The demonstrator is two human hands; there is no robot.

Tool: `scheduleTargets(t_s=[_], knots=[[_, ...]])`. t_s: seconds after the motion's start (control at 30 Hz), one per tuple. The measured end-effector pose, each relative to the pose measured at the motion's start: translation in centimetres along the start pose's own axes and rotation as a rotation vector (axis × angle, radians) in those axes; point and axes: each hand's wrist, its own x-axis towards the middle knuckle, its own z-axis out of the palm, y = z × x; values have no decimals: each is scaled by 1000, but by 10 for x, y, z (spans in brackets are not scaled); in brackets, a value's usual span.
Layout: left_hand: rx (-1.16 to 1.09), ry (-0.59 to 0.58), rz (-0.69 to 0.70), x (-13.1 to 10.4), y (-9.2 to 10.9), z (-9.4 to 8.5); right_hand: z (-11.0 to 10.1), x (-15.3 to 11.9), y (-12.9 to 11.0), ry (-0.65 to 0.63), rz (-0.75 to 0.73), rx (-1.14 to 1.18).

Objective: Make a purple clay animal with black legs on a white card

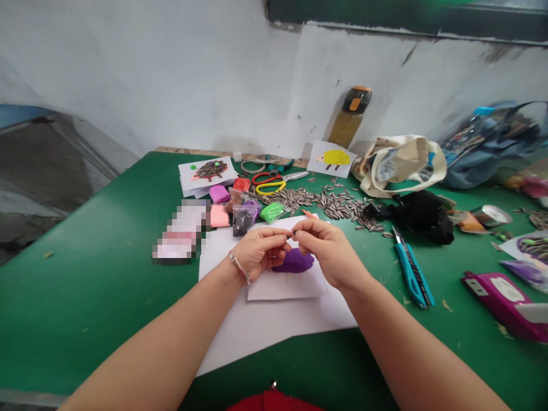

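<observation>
Purple clay point(299, 262) lies on paper point(274, 291); left hand point(256, 251) and right hand point(331, 248), fingers curled nearly closed, pinch a small dark piece point(294, 233) above it, apparently shaping; its size calls for light fingertip pressure.

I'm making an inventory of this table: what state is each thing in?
Left hand: fingers pinched
Right hand: fingers pinched on dark bit
Purple clay: flattened on paper
Black clay: bagged
Seeds: loose, scattered
Bottle: lid on
Yellow picture: propped up
Utility knife: lying down
Cream bag: slumped
</observation>
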Motion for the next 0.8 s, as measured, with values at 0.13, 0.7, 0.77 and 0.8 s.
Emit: scheduleTargets(t_s=[0.13, 0.7, 0.77, 0.8], knots=[[7, -26, -1, 0, 0, 0, -1, 0, 3, 13, 26, 40], [-21, -122, -15, -2, -1, 0, 7, -1, 5, 25, -84, -155], [-23, -117, -19, -2, -1, 0, 8, -1, 7, 29, -73, -144], [-22, -110, -22, -2, -2, 0, 8, -1, 7, 33, -65, -139]])
